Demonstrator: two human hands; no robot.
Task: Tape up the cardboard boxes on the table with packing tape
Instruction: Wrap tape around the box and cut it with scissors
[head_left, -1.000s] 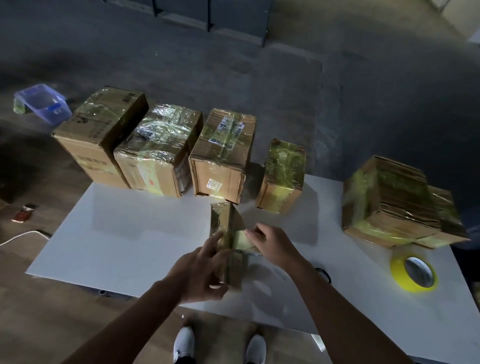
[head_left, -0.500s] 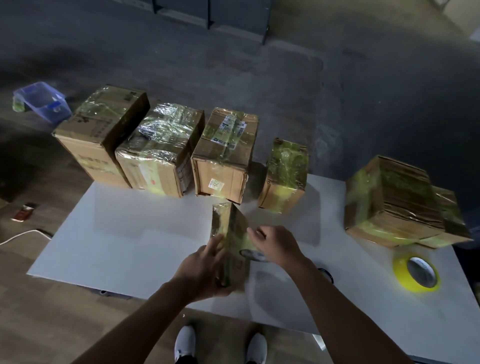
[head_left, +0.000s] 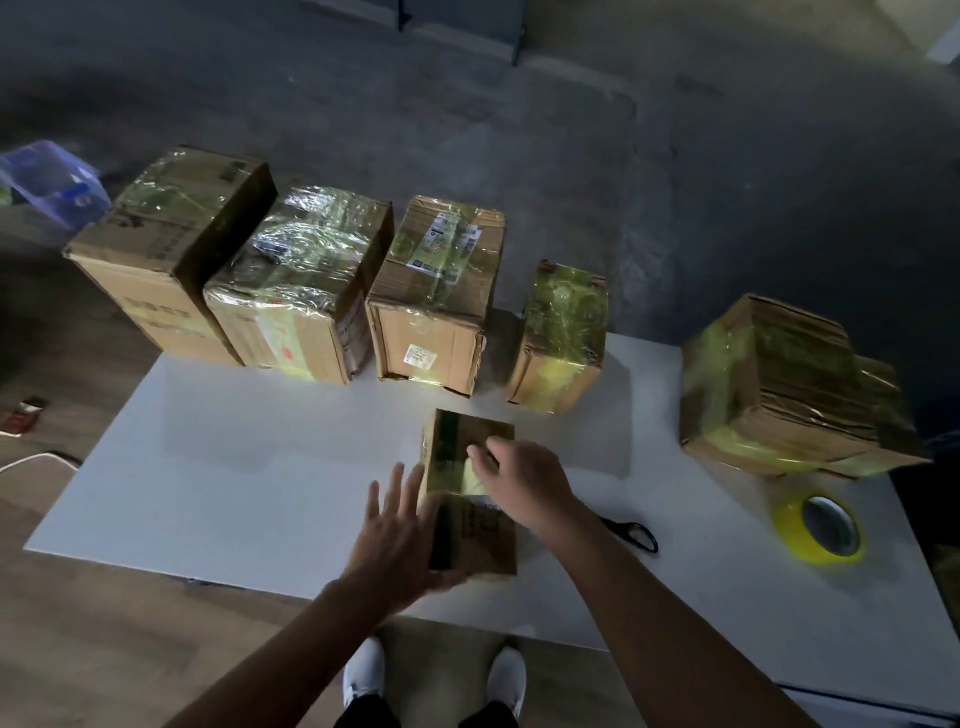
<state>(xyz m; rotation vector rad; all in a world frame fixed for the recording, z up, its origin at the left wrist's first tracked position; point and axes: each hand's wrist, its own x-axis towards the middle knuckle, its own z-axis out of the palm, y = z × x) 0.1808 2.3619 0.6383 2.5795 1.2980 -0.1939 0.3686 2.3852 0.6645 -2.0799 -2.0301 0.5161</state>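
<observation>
Head view: I see the small box (head_left: 470, 493) lying flat near the front edge of the white table (head_left: 234, 467), its long axis running 6 to 12 o'clock. It is brown cardboard with a glossy yellowish tape patch on top and a dark band along its left edge. The left hand (head_left: 400, 535) lies flat against its 9 o'clock side, fingers straight and spread. The right hand (head_left: 524, 483) rests on top, fingers bent onto the tape. I cannot tell whether they pinch anything.
</observation>
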